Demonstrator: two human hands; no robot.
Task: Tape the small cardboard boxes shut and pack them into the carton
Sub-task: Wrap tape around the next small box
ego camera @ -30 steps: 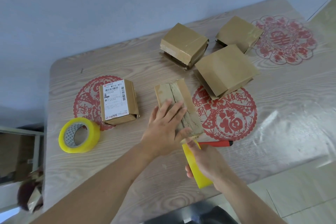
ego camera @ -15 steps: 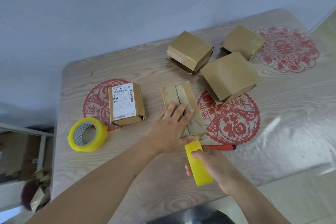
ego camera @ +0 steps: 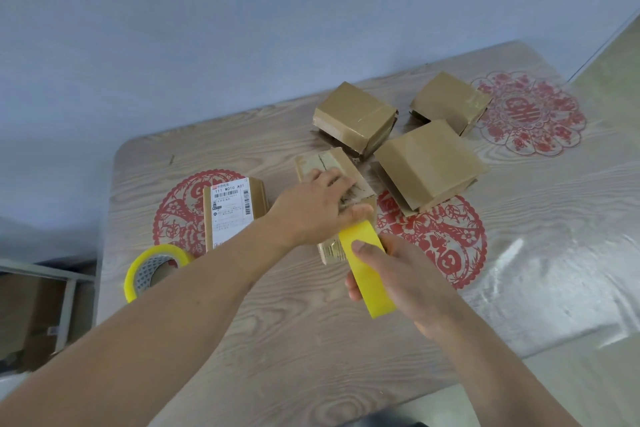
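while the left hand [ego camera: 320,208] is pressing flat, fingers straight, on the small worn cardboard box [ego camera: 334,180] at mid-table, the right hand [ego camera: 398,274] is gripping a yellow tape roll [ego camera: 367,270] against its near end

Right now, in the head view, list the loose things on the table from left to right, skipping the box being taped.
Tape roll → labelled box → rear-left taped box → front taped box → rear-right taped box.

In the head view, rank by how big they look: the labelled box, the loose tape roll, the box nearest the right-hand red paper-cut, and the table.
1. Table
2. Box nearest the right-hand paper-cut and labelled box: look alike, and the labelled one is nearer the camera, so unranked
3. Loose tape roll, partly behind the left arm
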